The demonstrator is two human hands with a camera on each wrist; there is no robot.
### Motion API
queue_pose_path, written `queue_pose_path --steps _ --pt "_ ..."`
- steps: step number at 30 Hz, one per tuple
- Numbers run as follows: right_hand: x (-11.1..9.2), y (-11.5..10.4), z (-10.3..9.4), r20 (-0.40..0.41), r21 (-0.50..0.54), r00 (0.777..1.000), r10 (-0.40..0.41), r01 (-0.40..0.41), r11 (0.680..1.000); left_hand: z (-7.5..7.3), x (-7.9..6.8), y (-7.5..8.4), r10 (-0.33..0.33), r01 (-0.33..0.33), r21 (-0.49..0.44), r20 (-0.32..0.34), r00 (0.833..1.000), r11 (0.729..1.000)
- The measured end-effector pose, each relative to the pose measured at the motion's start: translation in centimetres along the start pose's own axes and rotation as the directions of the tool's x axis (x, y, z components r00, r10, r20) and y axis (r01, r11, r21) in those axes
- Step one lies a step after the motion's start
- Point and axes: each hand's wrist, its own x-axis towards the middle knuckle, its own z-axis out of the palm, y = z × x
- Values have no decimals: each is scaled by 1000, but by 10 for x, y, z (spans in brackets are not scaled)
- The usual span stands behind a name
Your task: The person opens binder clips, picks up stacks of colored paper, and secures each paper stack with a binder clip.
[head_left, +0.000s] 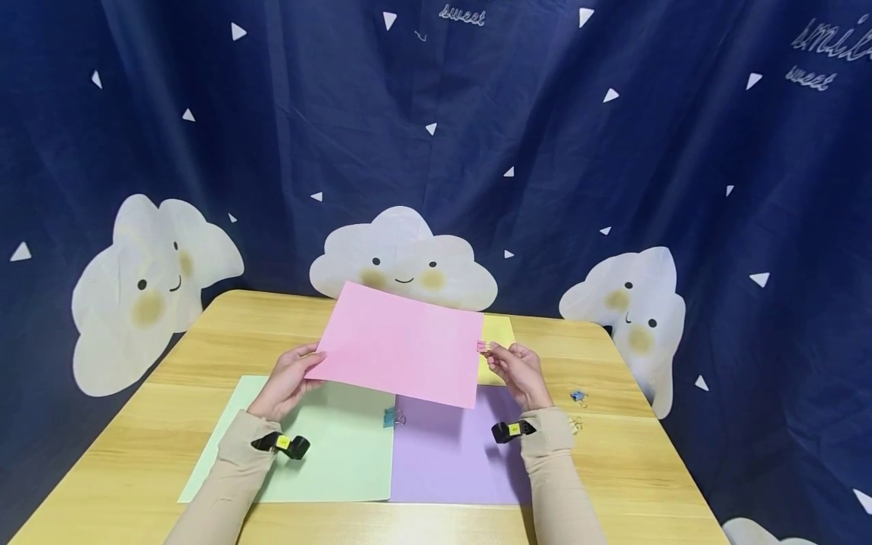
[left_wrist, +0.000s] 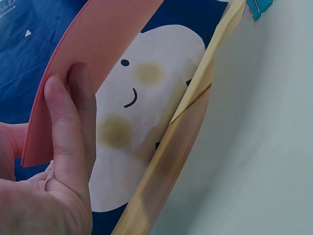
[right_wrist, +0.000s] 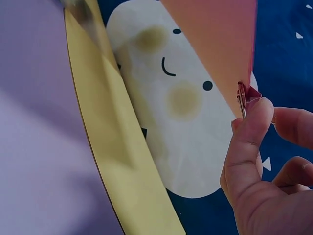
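A stack of pink paper (head_left: pixel 402 344) is held up above the table, tilted. My left hand (head_left: pixel 289 376) grips its left edge, thumb on top and fingers (left_wrist: pixel 66 127) beneath in the left wrist view. At the opposite edge my right hand (head_left: pixel 521 372) pinches a pink binder clip (head_left: pixel 482 346) by its wire handles. In the right wrist view this clip (right_wrist: pixel 250 93) sits on the paper's edge. Under the pink paper lie green paper (head_left: pixel 334 462) and purple paper (head_left: pixel 456 462), with a teal binder clip (head_left: pixel 389 417) at the edge between them. Yellow paper (head_left: pixel 500 331) is partly hidden behind the pink.
On the wooden table (head_left: pixel 633 462), right of my right hand, are a blue binder clip (head_left: pixel 578 395) and a yellow binder clip (head_left: pixel 576 425). A dark blue curtain (head_left: pixel 381 151) with cloud prints hangs close behind the table's far edge.
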Motion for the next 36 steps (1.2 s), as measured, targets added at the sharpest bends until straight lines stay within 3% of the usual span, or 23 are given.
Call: queue_pose_path --steps 20,36 --pt "3 4 4 -18 3 1000 4 -4 1000 5 -2 0 11 -10 -14 36 999 1000" --pt "3 1 -1 28 -37 998 52 -51 998 8 -4 0 0 2 -30 49 999 1000"
